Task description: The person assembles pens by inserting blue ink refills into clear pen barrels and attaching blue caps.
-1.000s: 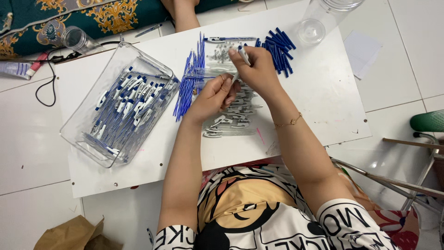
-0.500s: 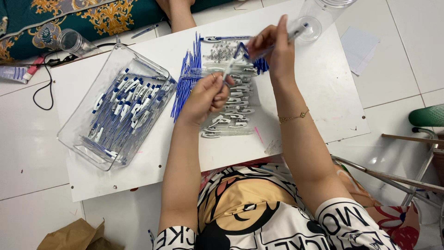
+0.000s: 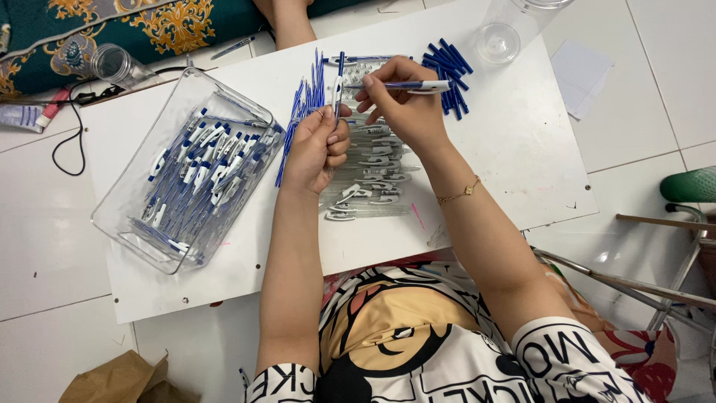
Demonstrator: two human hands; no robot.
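My left hand (image 3: 317, 149) is shut on a clear pen barrel (image 3: 339, 82) held upright above the white board (image 3: 514, 149). Just right of it, my right hand (image 3: 406, 108) pinches a blue pen piece with a white end (image 3: 410, 86), held level with its left tip close to the barrel. Under both hands lies a row of clear pen barrels (image 3: 369, 183). Thin blue refills (image 3: 298, 119) are fanned out left of my left hand. A pile of blue caps (image 3: 451, 63) lies beyond my right hand.
A clear tray (image 3: 123, 224) with several finished blue-and-white pens stands at the left. A clear cup (image 3: 498, 37), a glass jar (image 3: 115, 63), a black cable (image 3: 71, 142) and another person's arm (image 3: 287, 22) are at the back. A green stool (image 3: 690, 183) is at the right.
My right hand reached out to the cap pile, then drew back to the left with a blue piece. My left hand rose slightly with a barrel held upright.
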